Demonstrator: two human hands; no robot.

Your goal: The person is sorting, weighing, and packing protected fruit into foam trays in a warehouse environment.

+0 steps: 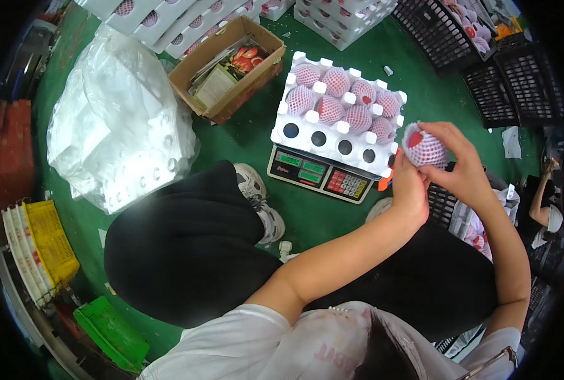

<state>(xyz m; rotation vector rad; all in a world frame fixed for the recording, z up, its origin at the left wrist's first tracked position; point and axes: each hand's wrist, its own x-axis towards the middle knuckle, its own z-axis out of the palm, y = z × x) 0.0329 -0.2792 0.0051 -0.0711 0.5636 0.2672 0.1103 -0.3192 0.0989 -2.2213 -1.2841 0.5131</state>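
Note:
Both my hands hold one red fruit in a pink foam net (426,148), to the right of the scale. My right hand (460,164) grips it from the right, thumb and fingers around the net. My left hand (409,183) touches it from below and the left; its fingers are partly hidden. A white foam tray (327,148) rests on a digital scale (321,175) in front of me. Netted fruits (331,109) fill its rear pockets, and the row nearest me shows round dark holes.
At the left lie foam trays in a clear plastic bag (115,123), beside an open cardboard box (274,59) with printed sheets. Stacked foam trays (343,28) stand behind. Black crates (436,40) are at the right, and another person (540,211) is at the far right.

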